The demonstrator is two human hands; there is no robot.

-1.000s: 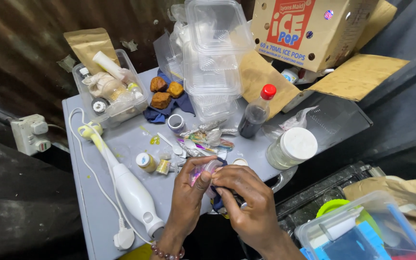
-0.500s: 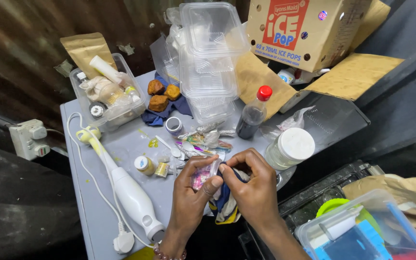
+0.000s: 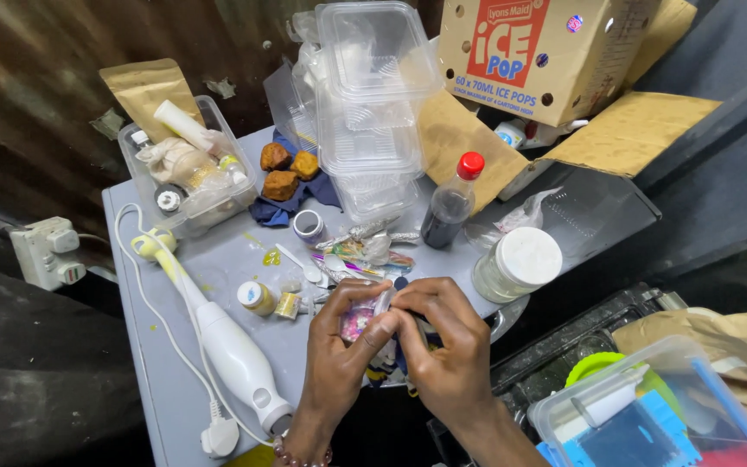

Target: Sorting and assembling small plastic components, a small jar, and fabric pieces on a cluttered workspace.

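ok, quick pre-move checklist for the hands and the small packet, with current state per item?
1. Left hand has a hold on the small pink packet: ok.
2. Right hand fingertips meet the packet's top edge: ok.
3. Packet open or sealed: cannot tell, fingers cover it.
4. Dark bottle with red cap upright, apart from both hands: ok.
5. White-lidded jar lid on: ok.
6. White hand blender lies close beside left wrist: not ok.
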